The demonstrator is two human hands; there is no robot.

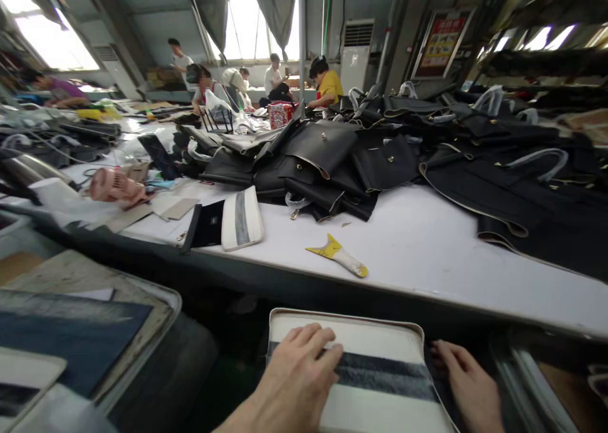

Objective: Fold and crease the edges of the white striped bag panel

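Note:
A white panel (380, 335) with a raised rim and a dark grey stripe across it lies tilted before me, below the table's edge. My left hand (304, 373) rests on its left part, fingers bent and lying over the stripe. Beside the panel's right edge is my right hand (468, 382), its fingers pressed together against dark material there; what they grip is hidden in shadow. On the table ahead lies a yellow and white forked tool (338, 256). Left of it sits a similar white striped piece (242, 218) on a black flat piece (209, 224).
Black leather bag pieces (323, 148) are heaped across the white table (403, 230). A pink fan (116, 187) stands at its left. Bins flank me: a grey one (175, 338) at left holding flat sheets, another at right. Several people work at the back.

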